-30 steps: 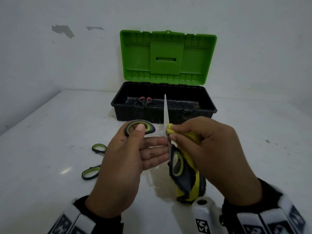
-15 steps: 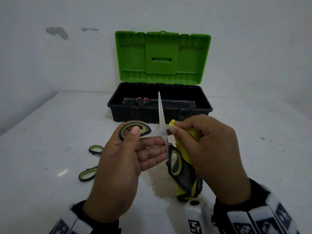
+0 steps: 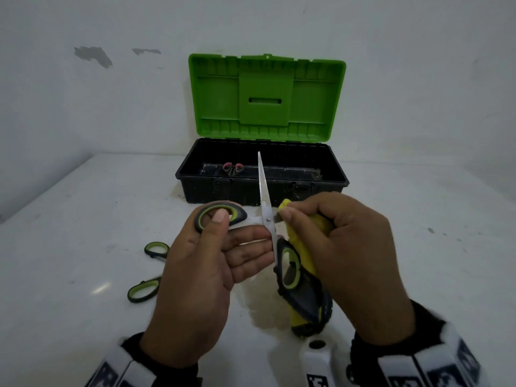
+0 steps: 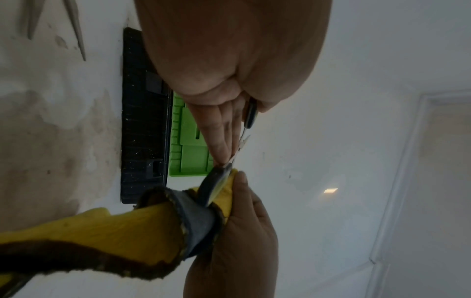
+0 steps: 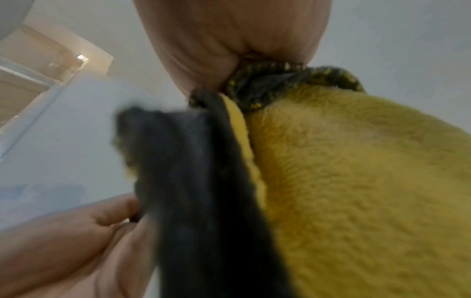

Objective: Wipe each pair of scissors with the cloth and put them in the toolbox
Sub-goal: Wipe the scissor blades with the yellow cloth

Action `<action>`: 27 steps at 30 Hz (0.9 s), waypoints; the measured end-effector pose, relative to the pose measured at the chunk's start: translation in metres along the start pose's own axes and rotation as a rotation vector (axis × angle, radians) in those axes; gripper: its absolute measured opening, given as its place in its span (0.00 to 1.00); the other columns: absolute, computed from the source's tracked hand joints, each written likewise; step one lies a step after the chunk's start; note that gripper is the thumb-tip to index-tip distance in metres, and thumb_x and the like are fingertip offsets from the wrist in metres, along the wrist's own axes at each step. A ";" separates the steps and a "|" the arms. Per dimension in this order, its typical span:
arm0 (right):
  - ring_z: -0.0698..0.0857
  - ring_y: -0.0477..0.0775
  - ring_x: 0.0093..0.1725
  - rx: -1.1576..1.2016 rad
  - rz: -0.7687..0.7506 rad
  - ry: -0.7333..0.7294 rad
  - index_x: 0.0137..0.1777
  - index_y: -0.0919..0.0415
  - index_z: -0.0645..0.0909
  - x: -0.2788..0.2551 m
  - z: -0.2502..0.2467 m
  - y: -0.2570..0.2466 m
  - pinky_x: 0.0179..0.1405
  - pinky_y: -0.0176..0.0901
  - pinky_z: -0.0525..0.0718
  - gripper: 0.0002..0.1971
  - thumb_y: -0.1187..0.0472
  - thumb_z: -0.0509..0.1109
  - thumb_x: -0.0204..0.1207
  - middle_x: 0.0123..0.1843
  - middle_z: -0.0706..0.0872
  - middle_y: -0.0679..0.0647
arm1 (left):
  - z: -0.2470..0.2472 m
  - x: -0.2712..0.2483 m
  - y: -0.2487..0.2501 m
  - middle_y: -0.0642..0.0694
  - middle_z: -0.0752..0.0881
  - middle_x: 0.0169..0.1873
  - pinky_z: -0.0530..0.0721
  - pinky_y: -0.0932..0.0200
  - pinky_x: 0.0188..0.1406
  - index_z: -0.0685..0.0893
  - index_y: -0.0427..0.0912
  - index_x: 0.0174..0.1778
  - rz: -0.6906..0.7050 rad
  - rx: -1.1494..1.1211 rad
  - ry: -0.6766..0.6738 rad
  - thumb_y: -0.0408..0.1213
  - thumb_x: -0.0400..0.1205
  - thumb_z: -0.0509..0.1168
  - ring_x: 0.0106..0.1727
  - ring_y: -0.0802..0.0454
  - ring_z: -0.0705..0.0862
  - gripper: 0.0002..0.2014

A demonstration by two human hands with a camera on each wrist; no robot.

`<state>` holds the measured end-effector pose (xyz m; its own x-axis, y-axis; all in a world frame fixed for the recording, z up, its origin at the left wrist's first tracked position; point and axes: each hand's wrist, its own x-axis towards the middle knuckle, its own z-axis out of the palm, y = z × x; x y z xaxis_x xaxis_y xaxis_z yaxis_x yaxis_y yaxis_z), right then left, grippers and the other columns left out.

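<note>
Left hand (image 3: 195, 263) pinches 1 handle ring of the opened scissors (image 3: 265, 202), thumb over the ring, other fingers extended under the pivot. Right hand (image 3: 343, 247) grips the yellow cloth (image 3: 304, 241), curled fingers pressing it to 1 blade. Held above table (image 3: 83, 219), before open toolbox (image 3: 262, 188). A 2nd pair (image 3: 148, 275) lies left.

A bare, workshop-like room: a stained white table (image 3: 83, 219) stands against a plain white wall (image 3: 92, 55) with chipped paint at upper left, and an open green-lidded toolbox (image 3: 262, 174) sits at centre frame.
</note>
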<state>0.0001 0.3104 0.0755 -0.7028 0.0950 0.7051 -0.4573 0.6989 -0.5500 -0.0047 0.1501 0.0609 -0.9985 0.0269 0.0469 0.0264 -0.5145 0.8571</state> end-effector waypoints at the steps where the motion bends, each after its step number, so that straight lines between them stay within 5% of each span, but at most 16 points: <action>1: 0.84 0.40 0.42 -0.012 -0.002 0.011 0.42 0.50 0.89 -0.001 0.000 0.001 0.42 0.23 0.79 0.02 0.53 0.77 0.74 0.37 0.88 0.40 | 0.000 0.000 0.001 0.30 0.91 0.36 0.91 0.48 0.31 0.81 0.38 0.51 0.009 -0.002 -0.001 0.40 0.87 0.54 0.37 0.35 0.93 0.13; 5: 0.85 0.38 0.41 -0.002 0.124 0.033 0.38 0.46 0.88 0.003 -0.010 0.015 0.39 0.22 0.76 0.04 0.54 0.78 0.73 0.35 0.87 0.36 | -0.004 -0.001 0.001 0.30 0.91 0.35 0.90 0.49 0.29 0.82 0.37 0.50 0.012 -0.004 0.005 0.43 0.79 0.58 0.35 0.36 0.92 0.14; 10: 0.86 0.36 0.40 0.027 0.227 0.106 0.36 0.46 0.88 0.012 -0.022 0.027 0.36 0.24 0.78 0.05 0.54 0.78 0.74 0.33 0.88 0.35 | -0.008 0.005 -0.003 0.31 0.91 0.35 0.90 0.50 0.30 0.81 0.39 0.46 0.009 -0.022 0.070 0.40 0.89 0.53 0.35 0.39 0.93 0.14; 17: 0.85 0.37 0.43 0.027 0.092 0.013 0.40 0.48 0.89 0.003 -0.003 0.003 0.40 0.19 0.75 0.02 0.56 0.77 0.74 0.36 0.87 0.36 | -0.005 0.005 -0.003 0.31 0.91 0.35 0.90 0.51 0.29 0.81 0.39 0.49 0.027 -0.004 0.050 0.40 0.89 0.53 0.35 0.38 0.93 0.14; 24: 0.85 0.35 0.40 0.026 0.249 0.077 0.36 0.46 0.88 0.010 -0.013 0.026 0.38 0.28 0.78 0.05 0.54 0.77 0.74 0.34 0.87 0.35 | -0.014 0.008 -0.006 0.32 0.91 0.35 0.90 0.50 0.30 0.81 0.38 0.50 0.043 0.019 0.066 0.40 0.90 0.53 0.36 0.38 0.93 0.13; 27: 0.86 0.36 0.40 0.076 0.215 0.070 0.37 0.47 0.89 0.011 -0.012 0.015 0.37 0.24 0.77 0.04 0.54 0.78 0.74 0.34 0.88 0.36 | -0.014 0.008 -0.007 0.32 0.92 0.37 0.90 0.50 0.32 0.81 0.39 0.51 0.068 0.071 0.033 0.41 0.88 0.54 0.39 0.36 0.93 0.12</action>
<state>-0.0080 0.3305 0.0800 -0.7503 0.2864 0.5959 -0.3430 0.6019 -0.7212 -0.0139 0.1422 0.0480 -0.9953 -0.0350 0.0908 0.0968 -0.4520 0.8868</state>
